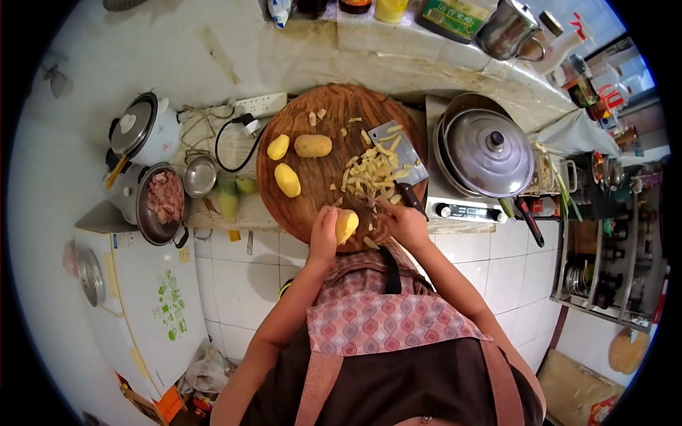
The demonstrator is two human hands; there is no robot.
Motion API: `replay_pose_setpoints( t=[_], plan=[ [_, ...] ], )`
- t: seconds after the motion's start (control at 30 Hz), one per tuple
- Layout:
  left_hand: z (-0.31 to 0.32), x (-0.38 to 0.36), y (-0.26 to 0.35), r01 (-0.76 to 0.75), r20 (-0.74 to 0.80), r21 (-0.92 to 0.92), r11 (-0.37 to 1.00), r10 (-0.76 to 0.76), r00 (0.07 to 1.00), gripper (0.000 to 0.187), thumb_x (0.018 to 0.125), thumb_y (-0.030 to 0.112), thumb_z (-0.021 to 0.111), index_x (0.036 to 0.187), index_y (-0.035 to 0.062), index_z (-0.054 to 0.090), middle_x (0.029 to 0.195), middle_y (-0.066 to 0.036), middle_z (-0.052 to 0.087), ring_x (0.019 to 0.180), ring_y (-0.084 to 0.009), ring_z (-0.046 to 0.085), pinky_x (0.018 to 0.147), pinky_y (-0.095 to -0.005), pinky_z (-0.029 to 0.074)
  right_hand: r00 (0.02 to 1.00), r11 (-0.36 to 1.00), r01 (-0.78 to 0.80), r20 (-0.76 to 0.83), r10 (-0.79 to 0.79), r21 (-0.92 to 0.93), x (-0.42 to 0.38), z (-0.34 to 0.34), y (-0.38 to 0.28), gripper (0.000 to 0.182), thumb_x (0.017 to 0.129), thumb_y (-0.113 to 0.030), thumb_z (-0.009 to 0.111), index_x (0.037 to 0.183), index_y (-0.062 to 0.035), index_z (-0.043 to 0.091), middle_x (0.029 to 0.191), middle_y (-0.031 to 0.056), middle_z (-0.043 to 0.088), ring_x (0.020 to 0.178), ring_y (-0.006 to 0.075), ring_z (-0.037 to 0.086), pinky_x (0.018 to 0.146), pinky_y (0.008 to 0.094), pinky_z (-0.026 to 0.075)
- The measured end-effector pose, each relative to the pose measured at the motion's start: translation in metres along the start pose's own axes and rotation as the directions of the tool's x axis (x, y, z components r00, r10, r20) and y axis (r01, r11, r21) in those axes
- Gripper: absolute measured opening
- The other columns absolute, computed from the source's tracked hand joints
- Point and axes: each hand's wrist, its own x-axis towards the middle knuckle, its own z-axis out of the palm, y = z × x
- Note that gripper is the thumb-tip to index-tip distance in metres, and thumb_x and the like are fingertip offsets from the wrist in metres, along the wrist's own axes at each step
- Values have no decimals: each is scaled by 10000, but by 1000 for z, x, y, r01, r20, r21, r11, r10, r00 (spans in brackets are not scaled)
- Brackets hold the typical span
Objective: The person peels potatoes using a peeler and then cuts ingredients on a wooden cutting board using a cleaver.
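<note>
A partly peeled potato (347, 226) is in my left hand (325, 234), over the front edge of the round wooden board (320, 206). Just right of it, my right hand (405, 224) has its fingers curled in; what they hold is too small to make out. Two peeled potatoes (287, 180) and one with brown skin (313, 146) lie on the board's left half. Cut potato strips (373, 169) are heaped on the right, partly on the blade of a cleaver (406, 155) with a dark handle. Scraps of peel lie near my hands.
Right of the board, a lidded pan (490, 153) sits on a cooker (465, 211). To the left are a bowl of raw meat (165, 197), a small metal bowl (200, 177), green vegetables (228, 197), a black cable and a power strip (261, 106). Bottles line the back shelf.
</note>
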Motion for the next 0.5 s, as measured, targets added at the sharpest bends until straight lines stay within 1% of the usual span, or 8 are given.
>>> replay_pose_setpoints(
  t=[0.03, 0.07, 0.13, 0.17, 0.23, 0.27, 0.4, 0.5],
  plan=[
    [5, -2, 8, -23, 1, -33, 999, 24, 1000, 300, 1015, 326, 396, 1006, 70, 553, 848, -62, 623, 657, -164, 602, 531, -263, 451, 1000, 1000, 8, 0, -8, -3, 1, -3, 0, 441, 813, -142, 720, 1246, -152, 638, 775, 133, 668, 646, 314, 632, 577, 366, 496],
    [6, -2, 11, -24, -9, -36, 999, 23, 1000, 300, 1015, 326, 396, 1006, 70, 553, 848, -62, 623, 657, -164, 602, 531, -263, 451, 996, 994, 42, -77, -34, 105, -2, -6, -2, 439, 811, -141, 723, 1243, -150, 639, 764, 132, 664, 644, 316, 629, 578, 370, 496],
    [9, 0, 16, 145, 13, -278, 950, -147, 989, 316, 1019, 324, 363, 986, 70, 547, 835, -69, 618, 619, -184, 589, 480, -265, 423, 977, 924, 145, -196, -78, 354, -12, -22, -24, 432, 817, -223, 722, 1241, -198, 644, 734, 92, 656, 599, 272, 638, 523, 366, 495],
    [7, 3, 13, 145, 15, -280, 949, -147, 989, 316, 1019, 324, 363, 986, 70, 547, 835, -69, 618, 619, -184, 589, 480, -265, 423, 977, 925, 145, -197, -78, 352, -13, -26, -29, 432, 817, -223, 722, 1241, -198, 644, 734, 92, 656, 599, 272, 638, 523, 366, 495],
    [3, 8, 8, 319, 60, -472, 822, -331, 942, 353, 1022, 332, 314, 960, 74, 548, 822, -77, 609, 568, -201, 560, 423, -274, 378, 936, 935, 345, -105, -335, 86, -16, -29, -35, 460, 814, -246, 725, 1264, -223, 630, 682, 64, 600, 552, 261, 602, 494, 363, 480],
    [2, 7, 4, 302, 43, -396, 867, -310, 950, 378, 1014, 333, 288, 949, 74, 556, 780, -82, 598, 507, -199, 516, 392, -274, 329, 928, 930, 356, -154, -340, 89, -17, -18, -34, 479, 810, -269, 725, 1276, -239, 621, 642, 56, 541, 529, 264, 578, 485, 368, 472],
    [-3, 10, -2, 355, 25, -367, 860, -372, 928, 360, 1001, 316, 313, 924, 65, 559, 742, -91, 592, 473, -196, 491, 380, -269, 303, 971, 965, 227, -103, -214, 129, -10, -3, -27, 480, 790, -173, 745, 1256, -182, 633, 748, 111, 635, 630, 294, 622, 556, 380, 482],
    [-2, 8, -8, 242, 13, -299, 923, -249, 968, 362, 994, 314, 324, 910, 51, 558, 715, -92, 586, 473, -188, 490, 383, -264, 299, 991, 995, 83, -111, -77, 52, -9, 4, -10, 460, 793, -174, 742, 1242, -172, 641, 767, 122, 660, 649, 303, 635, 572, 383, 489]
  ],
)
